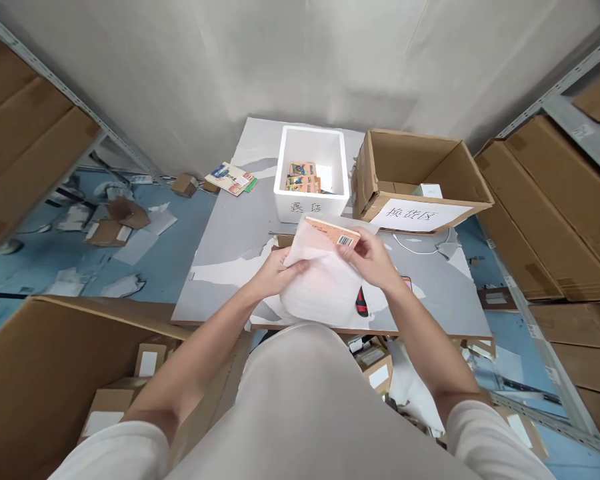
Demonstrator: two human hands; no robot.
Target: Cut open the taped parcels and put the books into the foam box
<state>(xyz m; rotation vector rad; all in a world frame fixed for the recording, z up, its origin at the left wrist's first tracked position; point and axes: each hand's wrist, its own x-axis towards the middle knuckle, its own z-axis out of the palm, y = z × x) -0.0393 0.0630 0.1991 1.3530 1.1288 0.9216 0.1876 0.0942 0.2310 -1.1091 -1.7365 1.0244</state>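
Note:
Above the near part of the table, my left hand (279,272) pinches the side of a white translucent foam sheet (320,293) with thumb and fingers. My right hand (367,257) is closed on the lower right corner of an orange book (333,233) with a barcode. The foam covers the book's lower part and left side, while its top edge shows bare. Just right of the foam lies a black and red tool (361,303), perhaps a box cutter, partly hidden. A piece of brown cardboard (284,241) sits behind my left hand.
Behind my hands stands a white foam box (311,203) with several packets inside. Right of it is an open cardboard box (420,217) with handwriting. Booklets (230,179) lie at the table's left edge. A large carton (70,313) is at left; shelves of cartons (555,207) stand at right.

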